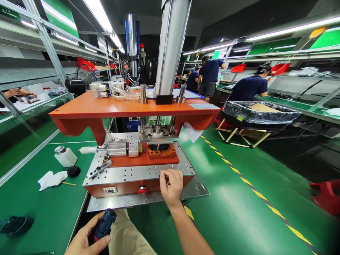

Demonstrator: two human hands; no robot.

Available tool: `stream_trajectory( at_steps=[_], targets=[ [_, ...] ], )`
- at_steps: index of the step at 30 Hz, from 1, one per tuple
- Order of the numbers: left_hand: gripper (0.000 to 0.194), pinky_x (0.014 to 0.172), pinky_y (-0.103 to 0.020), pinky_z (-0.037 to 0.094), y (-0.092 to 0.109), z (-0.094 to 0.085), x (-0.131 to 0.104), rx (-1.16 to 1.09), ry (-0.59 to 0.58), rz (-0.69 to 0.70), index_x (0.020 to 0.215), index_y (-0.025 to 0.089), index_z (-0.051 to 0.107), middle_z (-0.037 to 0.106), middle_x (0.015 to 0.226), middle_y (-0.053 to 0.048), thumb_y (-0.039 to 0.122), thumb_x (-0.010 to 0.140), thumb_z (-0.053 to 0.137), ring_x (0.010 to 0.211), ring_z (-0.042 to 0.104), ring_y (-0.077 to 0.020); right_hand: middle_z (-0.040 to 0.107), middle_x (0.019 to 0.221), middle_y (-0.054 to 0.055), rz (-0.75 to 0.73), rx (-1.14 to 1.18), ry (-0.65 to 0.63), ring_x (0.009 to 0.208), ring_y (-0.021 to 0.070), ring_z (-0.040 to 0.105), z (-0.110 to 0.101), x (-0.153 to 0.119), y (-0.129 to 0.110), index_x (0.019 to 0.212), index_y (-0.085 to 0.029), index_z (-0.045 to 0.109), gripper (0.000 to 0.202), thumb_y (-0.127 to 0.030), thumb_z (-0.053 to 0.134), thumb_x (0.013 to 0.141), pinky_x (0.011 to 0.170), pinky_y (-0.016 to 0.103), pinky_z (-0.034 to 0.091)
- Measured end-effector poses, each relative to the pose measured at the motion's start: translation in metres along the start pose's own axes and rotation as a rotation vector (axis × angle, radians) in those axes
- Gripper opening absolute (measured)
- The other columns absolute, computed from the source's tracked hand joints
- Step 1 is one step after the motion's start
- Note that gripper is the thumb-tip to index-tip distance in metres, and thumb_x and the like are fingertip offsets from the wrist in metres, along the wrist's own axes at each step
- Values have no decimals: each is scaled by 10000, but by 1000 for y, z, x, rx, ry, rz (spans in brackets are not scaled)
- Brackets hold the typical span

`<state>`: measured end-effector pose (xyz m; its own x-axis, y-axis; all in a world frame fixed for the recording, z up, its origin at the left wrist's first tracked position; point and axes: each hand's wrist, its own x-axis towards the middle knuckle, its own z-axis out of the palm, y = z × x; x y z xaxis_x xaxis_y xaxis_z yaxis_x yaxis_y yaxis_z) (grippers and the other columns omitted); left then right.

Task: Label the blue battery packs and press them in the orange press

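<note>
My left hand (89,236), low in the view, is closed around a dark blue, palm-sized plastic part with a red band (105,222), perhaps a small power tool's body. At the front of the orange press (127,106), my right hand (172,184) is curled against the base's front edge; a small round metal piece shows between its fingers, mostly hidden. Left of that hand sits a red push button (142,190). Under the ram plate (158,134), an orange fixture block (162,152) holds dark parts. A metal clamp lever (101,169) lies on the base plate (130,173).
On the green bench at left are a white bottle (65,156), a crumpled white cloth (52,179), a black round cap (73,171) and a dark part (16,225). Several people work at benches behind. A plastic-lined bin (261,111) and a red stool (326,196) stand right.
</note>
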<state>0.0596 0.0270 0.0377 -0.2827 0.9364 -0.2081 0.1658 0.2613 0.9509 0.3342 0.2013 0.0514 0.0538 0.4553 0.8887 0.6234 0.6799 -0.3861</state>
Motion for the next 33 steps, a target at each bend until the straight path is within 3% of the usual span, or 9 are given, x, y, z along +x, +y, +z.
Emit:
stream_trajectory(
  at_steps=[6, 9, 12, 15, 18, 20, 24, 30, 33],
  targets=[
    [674, 1110, -526, 459, -5, 4, -2, -54, -26, -12, 1138, 231, 748, 737, 1214, -89, 628, 604, 858, 1194, 642, -387, 677, 1122, 99, -42, 17, -292, 1082, 269, 586, -14, 93, 38, 1138, -204, 679, 211, -229, 599, 944, 964, 443, 463],
    [672, 1130, -542, 436, 8, 4, -1, -41, -41, -26, 1156, 260, 748, 729, 1240, -77, 648, 617, 843, 1244, 611, -402, 679, 1156, 102, -44, 14, -682, 1149, 296, 564, 1, 139, 67, 1138, -187, 678, 307, -175, 681, 830, 1018, 468, 450],
    [645, 1148, -529, 419, 43, 7, 5, 63, -139, 37, 1241, 293, 709, 676, 1341, -69, 620, 694, 808, 1322, 555, -386, 712, 1041, 75, -81, 31, -923, 1080, 297, 600, 20, 162, 85, 1008, -185, 703, 294, -148, 765, 724, 979, 453, 483],
    [549, 1177, -499, 387, 99, 23, 23, 306, -267, 268, 1317, 320, 652, 615, 1413, -64, 516, 813, 748, 1355, 527, -337, 716, 1009, 84, -82, 41, -936, 1005, 291, 634, 27, 163, 87, 959, -169, 702, 254, -170, 797, 724, 924, 447, 514],
    [472, 1109, -453, 463, 155, 53, 55, 471, -242, 586, 1364, 287, 587, 622, 1370, -87, 409, 912, 646, 1273, 586, -294, 688, 1135, 113, -54, 68, -796, 1080, 290, 632, 13, 148, 76, 1090, -163, 667, 282, -188, 734, 816, 957, 461, 515],
    [451, 1053, -426, 502, 184, 77, 82, 546, -169, 729, 1328, 224, 587, 645, 1326, -109, 329, 896, 663, 1213, 622, -290, 658, 1211, 114, -25, 124, -523, 1136, 272, 620, -6, 131, 66, 1196, -182, 625, 327, -191, 681, 874, 988, 453, 517],
    [493, 973, -387, 530, 220, 118, 130, 739, -156, 757, 1348, 185, 557, 698, 1259, -106, 199, 873, 687, 1131, 674, -286, 641, 1223, 97, 96, 161, -24, 1156, 251, 614, -51, 85, 58, 1256, -227, 616, 344, -213, 665, 916, 1037, 453, 502],
    [293, 884, -381, 552, 237, 149, 169, 984, -317, 746, 1201, 197, 648, 754, 1105, -94, 191, 909, 622, 1044, 715, -299, 588, 1267, 126, 484, 193, 85, 1123, 249, 631, -99, 21, 84, 1245, -197, 638, 381, -342, 704, 899, 979, 412, 545],
    [392, 1039, -451, 494, 226, 157, 176, 1003, -326, 764, 1343, 152, 571, 650, 1351, -166, 236, 961, 545, 1294, 590, -329, 568, 1305, 141, 625, 193, 111, 1117, 248, 630, -110, 5, 97, 1233, -180, 644, 434, -417, 716, 877, 992, 410, 529]
  ],
)
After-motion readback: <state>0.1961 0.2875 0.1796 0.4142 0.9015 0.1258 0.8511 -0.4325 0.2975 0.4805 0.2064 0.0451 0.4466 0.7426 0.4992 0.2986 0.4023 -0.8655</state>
